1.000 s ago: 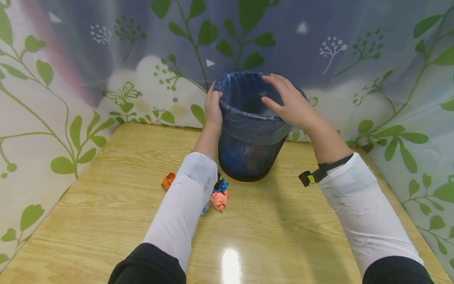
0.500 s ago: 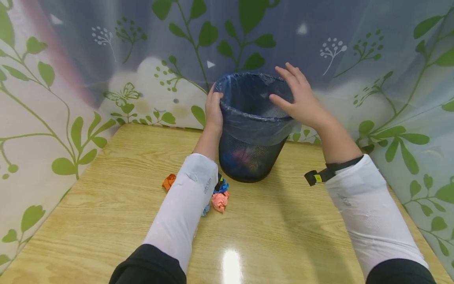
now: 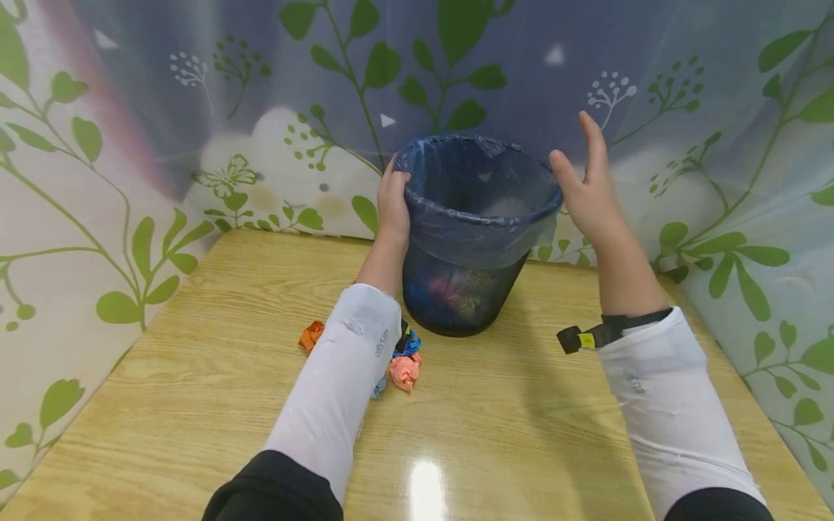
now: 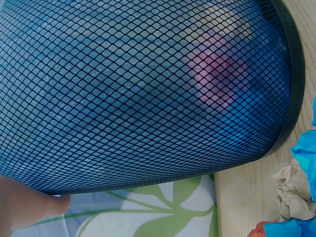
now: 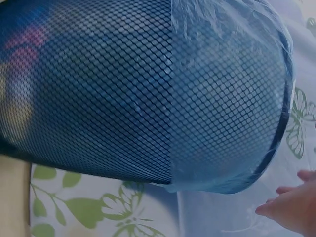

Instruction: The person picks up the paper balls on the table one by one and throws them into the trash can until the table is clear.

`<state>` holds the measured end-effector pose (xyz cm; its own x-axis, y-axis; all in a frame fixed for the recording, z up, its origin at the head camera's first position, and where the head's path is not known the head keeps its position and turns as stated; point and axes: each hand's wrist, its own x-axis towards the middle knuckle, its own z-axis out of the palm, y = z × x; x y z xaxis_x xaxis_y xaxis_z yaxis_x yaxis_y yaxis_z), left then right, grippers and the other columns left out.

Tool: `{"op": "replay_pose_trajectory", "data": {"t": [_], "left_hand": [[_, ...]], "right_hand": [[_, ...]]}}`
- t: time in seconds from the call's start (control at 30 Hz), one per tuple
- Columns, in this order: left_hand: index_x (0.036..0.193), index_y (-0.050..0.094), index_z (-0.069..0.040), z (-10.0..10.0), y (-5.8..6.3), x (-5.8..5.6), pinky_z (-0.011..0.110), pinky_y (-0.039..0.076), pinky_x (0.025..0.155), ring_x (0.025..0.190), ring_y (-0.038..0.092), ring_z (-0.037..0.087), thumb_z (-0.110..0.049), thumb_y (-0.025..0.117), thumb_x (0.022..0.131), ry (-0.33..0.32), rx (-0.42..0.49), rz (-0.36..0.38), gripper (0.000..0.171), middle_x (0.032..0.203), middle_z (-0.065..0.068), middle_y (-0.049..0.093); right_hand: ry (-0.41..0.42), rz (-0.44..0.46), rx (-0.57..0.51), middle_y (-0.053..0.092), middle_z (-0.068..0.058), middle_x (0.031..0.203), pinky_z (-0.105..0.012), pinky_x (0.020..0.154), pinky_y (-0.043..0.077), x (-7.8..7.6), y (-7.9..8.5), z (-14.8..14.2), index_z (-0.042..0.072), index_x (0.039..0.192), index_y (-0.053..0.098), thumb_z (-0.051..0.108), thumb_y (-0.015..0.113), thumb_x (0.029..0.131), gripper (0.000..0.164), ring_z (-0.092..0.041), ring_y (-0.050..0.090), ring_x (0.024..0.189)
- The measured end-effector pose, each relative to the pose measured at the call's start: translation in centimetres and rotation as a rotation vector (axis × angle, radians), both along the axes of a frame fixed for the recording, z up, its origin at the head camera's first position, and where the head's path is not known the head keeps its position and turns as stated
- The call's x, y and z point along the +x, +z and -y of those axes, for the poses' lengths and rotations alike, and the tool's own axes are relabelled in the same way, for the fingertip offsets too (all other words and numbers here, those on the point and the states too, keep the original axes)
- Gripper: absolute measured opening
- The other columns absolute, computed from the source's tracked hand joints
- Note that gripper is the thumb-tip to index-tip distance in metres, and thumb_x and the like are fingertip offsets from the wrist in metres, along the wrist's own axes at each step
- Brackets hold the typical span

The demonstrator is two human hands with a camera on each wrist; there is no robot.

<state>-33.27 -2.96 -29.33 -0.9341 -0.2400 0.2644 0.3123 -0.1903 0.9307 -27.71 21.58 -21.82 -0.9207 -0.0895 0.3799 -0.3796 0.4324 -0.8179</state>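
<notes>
A black mesh wastebasket (image 3: 464, 289) stands at the back of the table, lined with a translucent blue bag (image 3: 482, 235) folded over its rim. My left hand (image 3: 394, 202) grips the basket's left side at the rim, thumb over the edge. In the left wrist view, part of that hand (image 4: 29, 205) shows against the mesh. Just off the rim's right side, my right hand (image 3: 591, 188) is raised with fingers extended and nothing in it; the right wrist view catches its fingers (image 5: 291, 202) apart from the bag's edge. Pink and blue crumpled things show through the mesh.
Crumpled paper balls lie on the wooden table (image 3: 215, 376) around my left forearm: an orange one (image 3: 311, 336), a pink one (image 3: 405, 371), a blue one (image 3: 409, 346) and a beige one (image 4: 292, 190). A leaf-patterned curtain (image 3: 313, 130) rises right behind the basket.
My right hand has moved from over the basket's opening out to the right, leaving the rim uncovered. My left hand stays on the left side, and the basket has barely moved.
</notes>
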Motion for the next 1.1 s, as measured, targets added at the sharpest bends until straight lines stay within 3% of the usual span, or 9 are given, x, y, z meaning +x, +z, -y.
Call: {"op": "replay_pose_trajectory", "data": {"t": [0.13, 0.23, 0.37, 0.53, 0.7, 0.87, 1.1], "left_hand": [[0.148, 0.04, -0.012, 0.1, -0.1, -0.1, 0.025, 0.032, 0.108, 0.136, 0.04, 0.018, -0.026, 0.037, 0.086, -0.008, -0.003, -0.003, 0.064, 0.154, 0.004, 0.039], [0.149, 0.039, -0.013, 0.0, -0.2, 0.0, 0.025, 0.033, 0.107, 0.135, 0.041, 0.018, -0.026, 0.037, 0.086, -0.01, -0.002, 0.001, 0.064, 0.153, 0.003, 0.039], [0.149, 0.038, -0.011, -0.1, -0.2, -0.1, 0.025, 0.032, 0.108, 0.136, 0.039, 0.018, -0.026, 0.037, 0.086, -0.01, -0.002, -0.003, 0.065, 0.154, 0.004, 0.037], [0.149, 0.038, -0.012, -0.2, -0.2, -0.2, 0.025, 0.032, 0.108, 0.136, 0.039, 0.018, -0.027, 0.037, 0.086, -0.012, 0.002, 0.005, 0.065, 0.155, 0.004, 0.037], [0.149, 0.039, -0.011, -0.3, -0.2, -0.2, 0.025, 0.032, 0.108, 0.135, 0.041, 0.019, -0.026, 0.038, 0.085, -0.013, 0.003, 0.01, 0.066, 0.154, 0.004, 0.038], [0.149, 0.039, -0.012, -0.3, -0.2, -0.1, 0.024, 0.031, 0.107, 0.135, 0.04, 0.018, -0.026, 0.038, 0.085, -0.016, 0.003, 0.01, 0.065, 0.154, 0.004, 0.039], [0.149, 0.039, -0.011, 0.0, 0.0, -0.2, 0.025, 0.032, 0.107, 0.136, 0.04, 0.019, -0.025, 0.037, 0.087, 0.0, 0.003, 0.012, 0.064, 0.154, 0.004, 0.038]], "right_hand": [[-0.038, 0.04, -0.166, -0.005, 0.005, 0.164, -0.039, 0.121, 0.0, 0.0, -0.8, -0.3, 0.03, 0.156, -0.001, 0.043, 0.038, 0.101, 0.069, -0.01, -0.006, 0.15], [-0.078, 0.088, -0.247, -0.001, 0.009, 0.163, -0.04, 0.121, 0.001, 0.2, -1.5, -0.5, 0.034, 0.155, 0.0, 0.045, 0.034, 0.101, 0.065, -0.009, 0.0, 0.15], [-0.101, 0.099, -0.387, 0.004, 0.005, 0.163, -0.035, 0.121, 0.002, 0.2, -2.5, -0.4, 0.032, 0.156, 0.003, 0.042, 0.034, 0.102, 0.063, -0.011, 0.007, 0.149], [-0.064, 0.101, -0.654, 0.002, 0.004, 0.163, -0.022, 0.119, 0.002, -0.1, -3.6, 0.1, 0.025, 0.156, 0.004, 0.038, 0.036, 0.102, 0.064, -0.006, 0.002, 0.149], [-0.013, 0.13, -0.845, 0.002, 0.003, 0.164, -0.022, 0.119, 0.002, -0.4, -4.6, 1.1, 0.023, 0.157, 0.002, 0.032, 0.037, 0.102, 0.066, -0.007, 0.0, 0.15], [0.013, 0.143, -0.898, -0.001, 0.001, 0.164, -0.023, 0.119, 0.009, -0.2, -5.1, 2.0, 0.023, 0.157, 0.001, 0.029, 0.042, 0.1, 0.071, -0.012, 0.003, 0.15], [0.018, 0.145, -0.872, -0.005, -0.002, 0.164, -0.025, 0.12, 0.013, -0.3, -5.1, 3.2, 0.024, 0.156, -0.005, 0.025, 0.045, 0.098, 0.076, -0.015, 0.006, 0.15]]}}
